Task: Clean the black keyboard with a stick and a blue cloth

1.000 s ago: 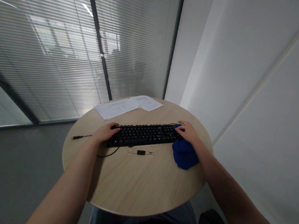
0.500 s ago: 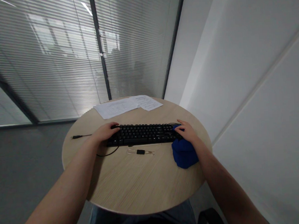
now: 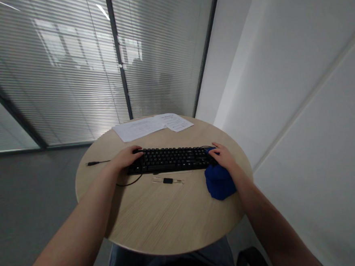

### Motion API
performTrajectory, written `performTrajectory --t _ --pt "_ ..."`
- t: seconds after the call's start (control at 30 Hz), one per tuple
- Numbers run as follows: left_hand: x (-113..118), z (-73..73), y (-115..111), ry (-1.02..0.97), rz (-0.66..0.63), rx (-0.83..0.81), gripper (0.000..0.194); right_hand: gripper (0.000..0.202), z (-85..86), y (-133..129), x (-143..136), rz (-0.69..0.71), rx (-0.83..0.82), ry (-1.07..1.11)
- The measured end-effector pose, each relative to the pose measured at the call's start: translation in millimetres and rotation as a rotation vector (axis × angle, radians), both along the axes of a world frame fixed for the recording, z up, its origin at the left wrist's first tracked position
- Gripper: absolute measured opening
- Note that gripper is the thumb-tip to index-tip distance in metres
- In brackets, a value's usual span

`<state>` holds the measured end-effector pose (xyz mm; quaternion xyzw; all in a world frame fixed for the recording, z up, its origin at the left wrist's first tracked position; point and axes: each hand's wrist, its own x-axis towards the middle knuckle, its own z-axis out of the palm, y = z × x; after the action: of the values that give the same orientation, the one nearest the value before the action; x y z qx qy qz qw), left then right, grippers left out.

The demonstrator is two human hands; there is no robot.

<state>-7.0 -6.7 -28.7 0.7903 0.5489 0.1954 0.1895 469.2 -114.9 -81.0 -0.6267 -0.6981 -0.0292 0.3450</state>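
Note:
A black keyboard [image 3: 175,159] lies across the round wooden table, keys up. My left hand [image 3: 127,156] is closed around its left end, thumb over the edge of the keys. At the opposite end, my right hand [image 3: 223,156] pinches part of a blue cloth [image 3: 220,182] against the keyboard. The rest of the cloth hangs in a crumpled heap on the tabletop below that hand. From under my left hand and forearm a black cable [image 3: 132,182] loops out, and a cable plug [image 3: 93,163] rests to the left.
Just in front of the keyboard is a small black piece with clear ends [image 3: 168,181]. Printed paper sheets [image 3: 140,128] overlap at the far side of the table [image 3: 171,222]. A white wall [image 3: 302,140] rises close on the right, and a glass partition with blinds [image 3: 79,75] stands behind.
Both hands keep their places on the keyboard and cloth. The view has shifted very slightly; nothing on the table has visibly moved.

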Motion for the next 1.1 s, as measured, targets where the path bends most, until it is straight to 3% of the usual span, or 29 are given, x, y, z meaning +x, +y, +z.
performTrajectory --t 0.2,0.5,0.73,1.1 --pt "0.5 1.0 -0.3 0.016 0.008 0.010 0.063 0.021 -1.1 1.2 1.1 0.036 0.005 0.014" --pt "-0.4 0.2 -0.2 -0.017 0.009 0.006 0.060 0.020 -4.8 -0.4 11.5 -0.106 0.052 0.077" --pt "-1.0 -1.5 2.1 0.016 0.003 0.006 0.066 0.019 -4.1 -0.8 14.1 -0.042 -0.004 0.091" --pt "0.1 -0.7 1.2 -0.023 0.012 0.009 0.059 0.019 -5.0 2.1 14.4 -0.047 -0.005 0.109"
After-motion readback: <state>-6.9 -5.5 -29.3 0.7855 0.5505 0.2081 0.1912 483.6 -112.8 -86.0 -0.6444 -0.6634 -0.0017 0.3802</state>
